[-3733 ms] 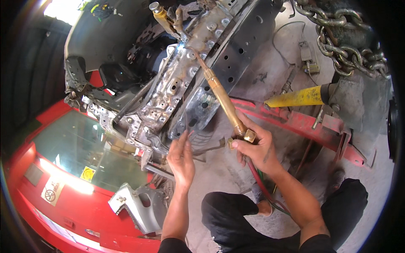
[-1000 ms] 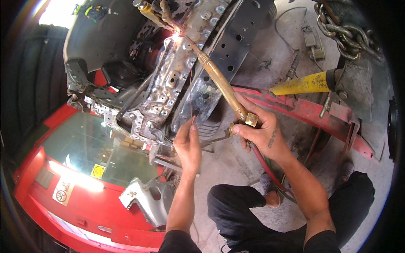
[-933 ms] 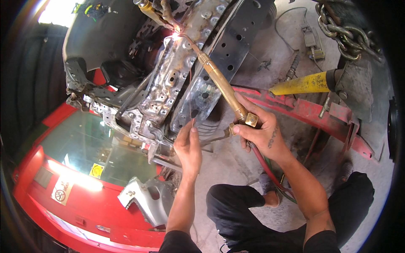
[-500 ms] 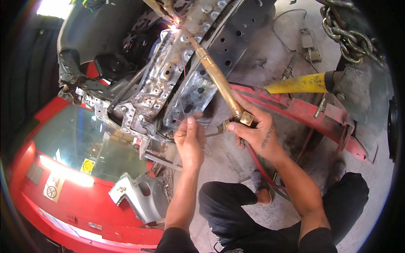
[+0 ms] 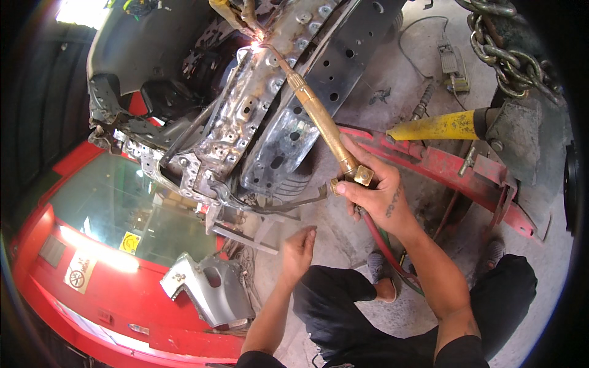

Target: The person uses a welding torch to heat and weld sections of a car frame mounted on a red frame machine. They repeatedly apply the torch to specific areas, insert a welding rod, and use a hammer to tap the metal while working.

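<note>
My right hand (image 5: pixel 377 193) is wrapped round the lower end of a brass gas torch (image 5: pixel 325 126), by its valve knobs. The torch slants up and left, and its thin tip meets a bright glow (image 5: pixel 257 45) on the bare metal car body rail (image 5: pixel 248 110). Low in front of me, near my left knee, my left hand (image 5: pixel 297 253) is closed with its fingers curled in. Whatever it holds, if anything, cannot be made out. A red hose (image 5: pixel 375 236) runs down from the torch beside a green one. Beside the glow is a yellowish-tan shape (image 5: pixel 236 13) that I cannot identify.
A dark perforated beam (image 5: pixel 288 144) lies alongside the rail. To the right are a red steel frame (image 5: pixel 429 165), a yellow cylinder (image 5: pixel 432 126) and a heavy chain (image 5: pixel 500 49). At left stands a red vehicle (image 5: pixel 178 343) with a silver panel (image 5: pixel 218 291) before its window.
My left hand has dropped down and slightly right, away from the rail. The thin rod seen in it earlier no longer shows. The torch tip stays at the glow.
</note>
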Tool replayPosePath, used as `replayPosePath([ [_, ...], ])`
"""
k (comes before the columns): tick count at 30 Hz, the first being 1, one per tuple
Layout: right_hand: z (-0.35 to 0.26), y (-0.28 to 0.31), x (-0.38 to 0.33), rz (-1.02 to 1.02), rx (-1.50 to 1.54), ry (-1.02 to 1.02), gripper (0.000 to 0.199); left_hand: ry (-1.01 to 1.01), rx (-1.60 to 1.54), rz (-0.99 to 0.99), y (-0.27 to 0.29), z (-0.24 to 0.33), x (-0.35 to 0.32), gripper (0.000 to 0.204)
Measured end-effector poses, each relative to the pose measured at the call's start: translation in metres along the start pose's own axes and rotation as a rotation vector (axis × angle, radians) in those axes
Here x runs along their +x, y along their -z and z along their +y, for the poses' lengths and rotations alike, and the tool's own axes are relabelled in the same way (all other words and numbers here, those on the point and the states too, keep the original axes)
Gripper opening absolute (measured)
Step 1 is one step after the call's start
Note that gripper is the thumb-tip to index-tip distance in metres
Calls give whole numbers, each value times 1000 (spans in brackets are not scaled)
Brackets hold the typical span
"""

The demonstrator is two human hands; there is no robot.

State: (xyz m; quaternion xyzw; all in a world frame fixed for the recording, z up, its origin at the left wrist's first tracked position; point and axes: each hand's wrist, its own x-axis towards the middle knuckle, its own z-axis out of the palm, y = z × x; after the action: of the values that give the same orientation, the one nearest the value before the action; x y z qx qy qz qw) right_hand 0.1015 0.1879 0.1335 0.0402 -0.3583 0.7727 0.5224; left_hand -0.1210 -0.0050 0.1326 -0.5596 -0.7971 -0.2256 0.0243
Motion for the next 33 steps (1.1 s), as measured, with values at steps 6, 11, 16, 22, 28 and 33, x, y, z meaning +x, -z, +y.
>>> replayPosePath([
  [6, 4, 2, -2, 24, -4, -24, 75, 129, 136, -155, -13, -67, -40, 27],
  [11, 3, -1, -2, 18, -16, -40, 76, 250, 3, -68, -18, -81, -43, 28],
  [16, 8, 1, -3, -2, -18, -48, 76, 202, -8, -93, -17, -80, -45, 28],
  [22, 11, 0, -2, 27, -32, -24, 76, 241, -39, -192, -15, -72, -41, 27],
  [28, 9, 1, -3, -10, -44, -43, 76, 243, -43, -210, -15, -71, -40, 28],
  [33, 14, -1, -2, 11, -35, -12, 75, 198, -73, -164, -17, -68, -40, 28],
])
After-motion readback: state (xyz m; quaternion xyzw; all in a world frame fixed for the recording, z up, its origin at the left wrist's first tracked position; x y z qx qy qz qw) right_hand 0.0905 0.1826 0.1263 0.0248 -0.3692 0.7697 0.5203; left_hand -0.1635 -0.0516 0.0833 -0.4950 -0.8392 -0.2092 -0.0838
